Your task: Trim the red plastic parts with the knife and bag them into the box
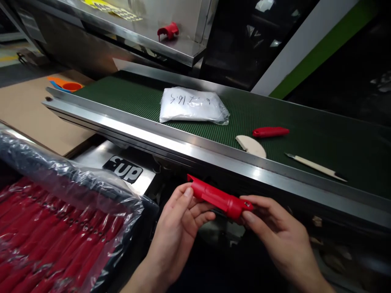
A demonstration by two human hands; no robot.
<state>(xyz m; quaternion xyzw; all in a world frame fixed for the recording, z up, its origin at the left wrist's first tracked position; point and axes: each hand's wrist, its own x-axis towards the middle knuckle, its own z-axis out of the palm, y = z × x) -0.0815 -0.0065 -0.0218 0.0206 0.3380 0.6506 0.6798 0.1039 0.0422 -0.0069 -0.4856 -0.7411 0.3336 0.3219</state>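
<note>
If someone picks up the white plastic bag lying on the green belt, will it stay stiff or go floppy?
The white plastic bag will probably sag: its film looks thin and wrinkled. It seems flat and lightly filled, so likely light. The glossy film may slip between fingers, and lying flat it should not roll on the green belt.

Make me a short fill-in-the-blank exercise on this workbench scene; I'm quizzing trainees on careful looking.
1. Both the left hand and the right hand grip a red handle below the ____ rail.
2. The white bag lies on the ____ conveyor belt.
3. The bin at left holds many ____ handles under clear plastic.

Missing words: metal; green; red
</note>
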